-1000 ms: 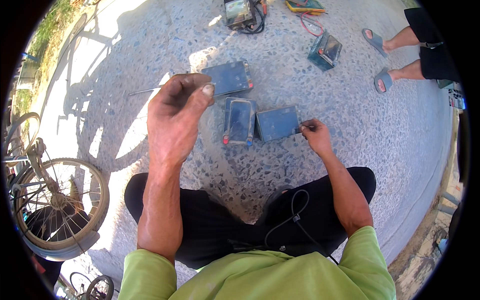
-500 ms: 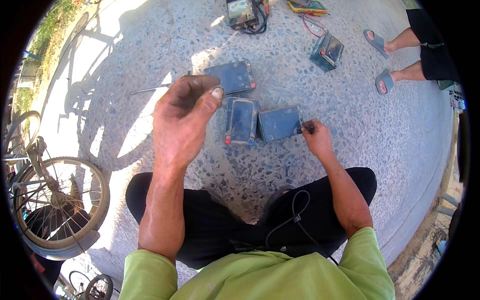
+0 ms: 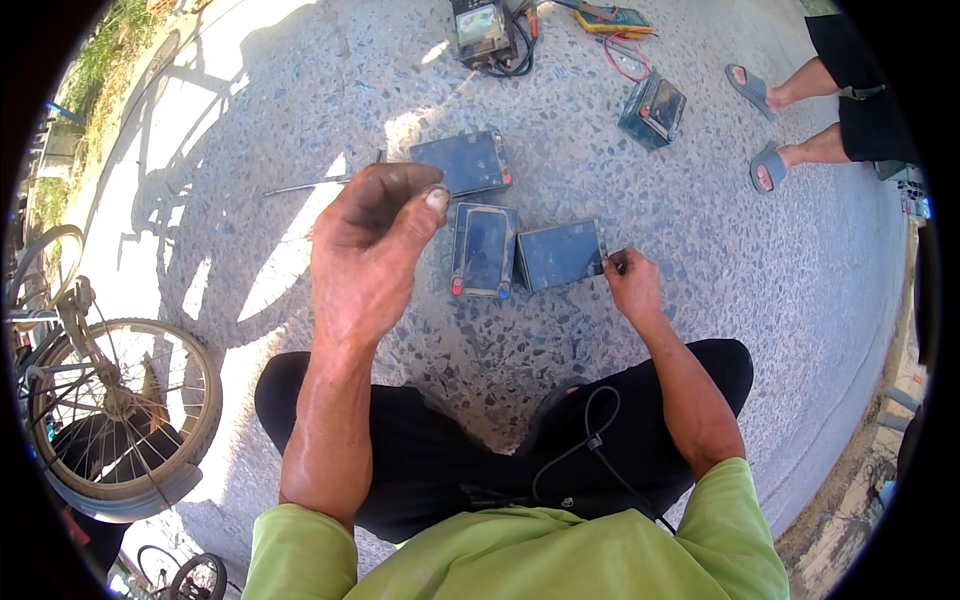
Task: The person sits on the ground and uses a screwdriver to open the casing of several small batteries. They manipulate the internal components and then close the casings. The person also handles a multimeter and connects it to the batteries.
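My left hand (image 3: 368, 250) is raised over the ground, its fingers curled toward the thumb; whatever is between them, if anything, I cannot make out. Low at the right end of a dark blue battery (image 3: 562, 254), my right hand (image 3: 634, 284) has its fingers pinched at the terminal edge. What those fingertips grip is too small to tell. Left of that battery is a second battery (image 3: 485, 250) with a pale outline on top and red and blue terminals. Beyond my left hand sits a third battery (image 3: 462, 162), partly covered by the hand.
A screwdriver-like rod (image 3: 305, 187) lies left of the batteries. Farther off are a smaller battery (image 3: 652, 108), a yellow meter (image 3: 615, 20) with leads and a boxy tester (image 3: 484, 32) with cables. Someone's sandalled feet (image 3: 768, 168) stand at right; a bicycle wheel (image 3: 120, 405) is at left.
Both hands keep nearly the same pose and place. The ground and batteries appear slightly lower in the picture.
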{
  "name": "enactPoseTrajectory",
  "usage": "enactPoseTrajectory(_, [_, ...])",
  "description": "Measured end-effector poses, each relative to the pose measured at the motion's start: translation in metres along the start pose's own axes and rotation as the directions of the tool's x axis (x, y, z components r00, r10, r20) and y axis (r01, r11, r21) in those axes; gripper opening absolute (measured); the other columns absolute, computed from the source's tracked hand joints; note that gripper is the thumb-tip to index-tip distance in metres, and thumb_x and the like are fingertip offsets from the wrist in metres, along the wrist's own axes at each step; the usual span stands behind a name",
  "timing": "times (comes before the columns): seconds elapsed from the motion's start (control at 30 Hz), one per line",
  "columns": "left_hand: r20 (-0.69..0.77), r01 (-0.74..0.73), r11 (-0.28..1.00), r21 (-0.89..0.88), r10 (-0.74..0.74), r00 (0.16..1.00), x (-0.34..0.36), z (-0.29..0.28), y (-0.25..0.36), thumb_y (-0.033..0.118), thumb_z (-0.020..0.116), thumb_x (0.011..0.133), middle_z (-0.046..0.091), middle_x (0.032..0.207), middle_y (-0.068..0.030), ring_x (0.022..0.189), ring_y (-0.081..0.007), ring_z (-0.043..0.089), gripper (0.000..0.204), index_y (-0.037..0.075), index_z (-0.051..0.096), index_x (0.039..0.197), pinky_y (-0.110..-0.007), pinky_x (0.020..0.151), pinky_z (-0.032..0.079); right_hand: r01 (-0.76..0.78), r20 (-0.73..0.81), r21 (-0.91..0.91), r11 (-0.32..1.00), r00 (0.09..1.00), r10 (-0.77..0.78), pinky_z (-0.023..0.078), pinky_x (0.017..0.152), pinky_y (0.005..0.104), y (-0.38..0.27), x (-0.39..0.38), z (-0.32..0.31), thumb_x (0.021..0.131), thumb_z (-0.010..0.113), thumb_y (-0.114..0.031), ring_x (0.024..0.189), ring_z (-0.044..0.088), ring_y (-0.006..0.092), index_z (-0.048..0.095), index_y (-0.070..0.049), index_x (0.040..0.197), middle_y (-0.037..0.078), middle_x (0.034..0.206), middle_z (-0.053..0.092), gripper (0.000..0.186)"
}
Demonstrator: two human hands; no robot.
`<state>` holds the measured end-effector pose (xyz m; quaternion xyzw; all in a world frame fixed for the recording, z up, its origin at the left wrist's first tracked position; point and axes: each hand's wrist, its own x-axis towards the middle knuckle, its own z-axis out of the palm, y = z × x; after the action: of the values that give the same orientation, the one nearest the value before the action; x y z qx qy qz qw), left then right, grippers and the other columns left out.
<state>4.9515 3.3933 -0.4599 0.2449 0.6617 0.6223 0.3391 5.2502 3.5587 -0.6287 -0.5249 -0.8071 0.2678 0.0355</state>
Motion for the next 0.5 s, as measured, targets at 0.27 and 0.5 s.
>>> enactPoseTrajectory(0.27, [0.01, -0.001, 1.0, -0.004, 0.001, 1.0, -0.0013, 0.0027, -0.0014, 0.008, 0.067, 0.089, 0.066, 0.088, -0.005, 0.082, -0.0101, 0.058, 0.018, -0.002, 0.065, 0.103, -0.026, 0.075, 0.048, 0.0, 0.013, -0.014, 1.0, 1.0, 0.0, 0.051, 0.064, 0.0421, -0.0019, 0.0004, -0.0009, 0.08, 0.07, -0.014, 0.071, 0.066, 0.0353, 0.061, 0.001, 0.082, 0.018, 0.073, 0.066, 0.018])
enactPoseTrajectory(0.5, [0.01, 0.022, 1.0, 0.007, -0.023, 1.0, -0.0021, 0.0041, -0.0011, 0.012, 0.067, 0.087, 0.065, 0.091, -0.0095, 0.083, -0.0173, 0.062, 0.023, -0.003, 0.065, 0.104, -0.03, 0.079, 0.05, 0.032, 0.011, -0.063, 0.998, 0.999, -0.032, 0.05, 0.062, 0.0448, 0.0023, 0.0008, 0.0025, 0.081, 0.07, -0.017, 0.069, 0.065, 0.0377, 0.059, 0.001, 0.08, 0.018, 0.07, 0.065, 0.021])
